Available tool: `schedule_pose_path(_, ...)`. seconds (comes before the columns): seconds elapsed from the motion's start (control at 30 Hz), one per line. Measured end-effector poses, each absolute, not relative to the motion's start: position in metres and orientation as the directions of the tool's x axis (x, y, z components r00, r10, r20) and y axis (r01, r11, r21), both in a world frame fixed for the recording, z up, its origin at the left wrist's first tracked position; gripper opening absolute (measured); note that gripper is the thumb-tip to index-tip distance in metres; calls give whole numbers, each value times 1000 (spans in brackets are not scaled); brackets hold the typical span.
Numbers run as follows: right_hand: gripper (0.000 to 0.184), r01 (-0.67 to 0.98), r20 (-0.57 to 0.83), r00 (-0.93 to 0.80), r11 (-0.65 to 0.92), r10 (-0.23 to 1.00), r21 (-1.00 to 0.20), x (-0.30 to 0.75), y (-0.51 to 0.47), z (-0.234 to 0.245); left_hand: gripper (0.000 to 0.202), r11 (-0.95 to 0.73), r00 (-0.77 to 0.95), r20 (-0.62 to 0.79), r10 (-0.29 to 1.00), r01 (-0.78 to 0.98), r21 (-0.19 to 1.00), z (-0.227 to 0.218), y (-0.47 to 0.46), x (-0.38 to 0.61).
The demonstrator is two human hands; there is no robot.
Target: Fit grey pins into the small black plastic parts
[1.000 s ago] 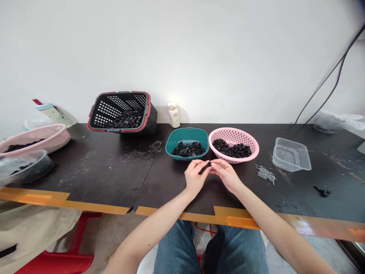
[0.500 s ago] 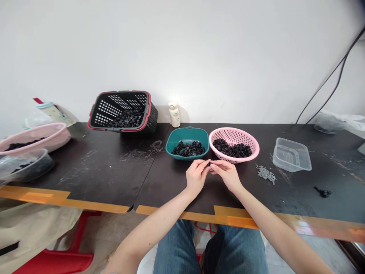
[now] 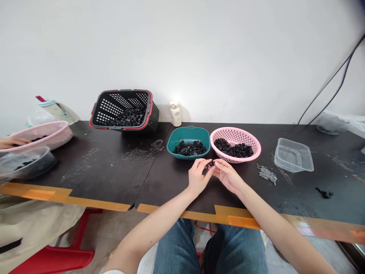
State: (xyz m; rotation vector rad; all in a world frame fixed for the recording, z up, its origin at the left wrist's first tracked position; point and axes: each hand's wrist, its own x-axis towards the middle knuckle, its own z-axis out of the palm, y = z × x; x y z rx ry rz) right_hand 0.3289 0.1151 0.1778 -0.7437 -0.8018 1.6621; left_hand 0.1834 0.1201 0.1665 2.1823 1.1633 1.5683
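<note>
Between my fingertips is a small black part (image 3: 211,163), too small to name more exactly. My left hand (image 3: 197,176) pinches it from the left, and my right hand (image 3: 227,176) closes on it from the right. Both hands are just above the dark table (image 3: 171,186). Behind them a teal basin (image 3: 188,131) and a pink perforated basket (image 3: 235,132) each hold a heap of small black parts. A pile of thin grey pins (image 3: 267,174) lies on the table to the right of my right hand.
A clear plastic box (image 3: 293,155) and a small black cluster (image 3: 324,193) lie at right. A black basket with red trim (image 3: 124,108) and a white bottle (image 3: 176,115) stand at the wall. Another person's hand (image 3: 13,142) reaches into a pink basin (image 3: 61,136) at far left.
My fingers have turned a little, so more of the black part shows between them. Another person's hand has come into the pink basin at far left. The view has shifted slightly.
</note>
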Motion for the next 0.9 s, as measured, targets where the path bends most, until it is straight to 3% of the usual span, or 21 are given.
schedule_pose_path(0.33, 22, -464, -68, -130, -121, 989, -878, 332, 117, 183, 24, -673, 212, 695, 688, 543, 501, 167, 120, 181)
schedule_pose_path(0.63, 14, -489, -58, -219, -161, 974, -857, 333, 115, 181, 26, -705, 273, 707, 652, 560, 434, 161, 124, 179)
schedule_pose_path(0.9, 18, -492, -31, -266, -164, 963, -855, 336, 113, 182, 25, -726, 290, 714, 637, 538, 429, 159, 124, 178)
